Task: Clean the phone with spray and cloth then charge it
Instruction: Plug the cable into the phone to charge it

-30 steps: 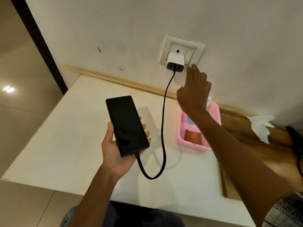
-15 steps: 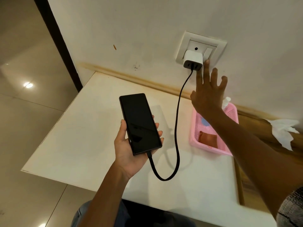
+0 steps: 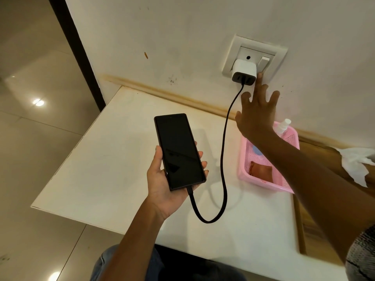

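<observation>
My left hand (image 3: 168,179) has its grip wrapped around the black phone (image 3: 179,151), screen up and dark, held above the white bench (image 3: 105,169). A black cable (image 3: 224,159) runs from its bottom edge to the white charger (image 3: 244,71) in the wall socket (image 3: 253,55). My right hand (image 3: 256,116), grip released and fingers spread, reaches up with one fingertip at the switch (image 3: 263,62) beside the charger, above the pink basket (image 3: 263,179) holding the spray bottle (image 3: 284,126).

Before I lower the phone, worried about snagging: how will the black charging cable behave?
The black charging cable hangs in a slack loop, so it's probably floppy and will follow the black phone. Pulled taut, it might tug the white wall charger.
</observation>
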Available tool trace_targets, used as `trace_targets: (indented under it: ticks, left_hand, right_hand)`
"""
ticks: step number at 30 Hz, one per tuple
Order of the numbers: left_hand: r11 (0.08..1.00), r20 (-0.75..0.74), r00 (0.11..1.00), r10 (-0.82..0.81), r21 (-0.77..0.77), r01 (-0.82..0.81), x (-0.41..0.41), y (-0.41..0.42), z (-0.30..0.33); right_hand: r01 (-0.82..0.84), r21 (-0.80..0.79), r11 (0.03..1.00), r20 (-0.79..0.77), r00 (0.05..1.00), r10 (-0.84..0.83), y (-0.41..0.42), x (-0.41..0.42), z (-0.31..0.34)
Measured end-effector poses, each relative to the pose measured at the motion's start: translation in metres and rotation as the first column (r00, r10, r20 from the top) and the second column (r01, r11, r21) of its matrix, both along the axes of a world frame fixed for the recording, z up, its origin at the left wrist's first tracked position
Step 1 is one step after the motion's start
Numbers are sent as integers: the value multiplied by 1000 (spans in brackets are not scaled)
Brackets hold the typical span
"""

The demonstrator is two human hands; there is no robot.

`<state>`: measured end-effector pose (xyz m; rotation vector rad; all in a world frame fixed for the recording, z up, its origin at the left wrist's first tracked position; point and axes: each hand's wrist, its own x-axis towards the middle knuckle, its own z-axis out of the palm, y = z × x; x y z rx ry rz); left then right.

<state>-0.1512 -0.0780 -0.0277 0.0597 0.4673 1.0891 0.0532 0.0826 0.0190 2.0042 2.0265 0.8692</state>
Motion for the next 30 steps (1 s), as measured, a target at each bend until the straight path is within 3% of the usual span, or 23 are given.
trace_targets:
  ticks: [15, 18, 20, 21, 23, 24, 26, 28, 30]
  left_hand:
    - [1000, 11, 1000, 7, 1, -7, -1, 2, 0]
    - [1000, 17, 1000, 8, 3, -8, -1, 1, 2]
    - [1000, 18, 1000, 12, -2, -12, -1, 1, 2]
    - [1000, 19, 1000, 14, -6, -13, -1, 1, 2]
    - [1000, 12, 1000, 18, -16, -18, -1, 1, 2]
    - [1000, 4, 1000, 20, -19, -20, -1, 1, 2]
    - [999, -19, 1000, 23, -28, -23, 0, 1, 2]
    - [998, -36, 999, 31, -47, -33, 1, 2, 2]
    - [998, -44, 998, 33, -56, -36, 2, 2, 1]
  right_hand:
    - [-30, 10, 999, -238, 971, 32, -32, -27, 2]
    - [-115, 88, 989, -412, 900, 141, -50, -39, -2]
    - [-162, 119, 980, -626, 754, 200, -63, -46, -10]
    - [-171, 90, 981, -763, 621, 179, -70, -51, -13]
    - [-188, -32, 982, -971, 239, 14, -86, -62, -19]
    - [-201, -88, 976, -995, 66, -76, -94, -67, -22]
    - [-220, -171, 960, -962, -175, -212, -107, -75, -25]
    - [-240, -184, 953, -902, -344, -261, -119, -79, -26]
    - [-239, -164, 957, -868, -426, -255, -129, -82, -26]
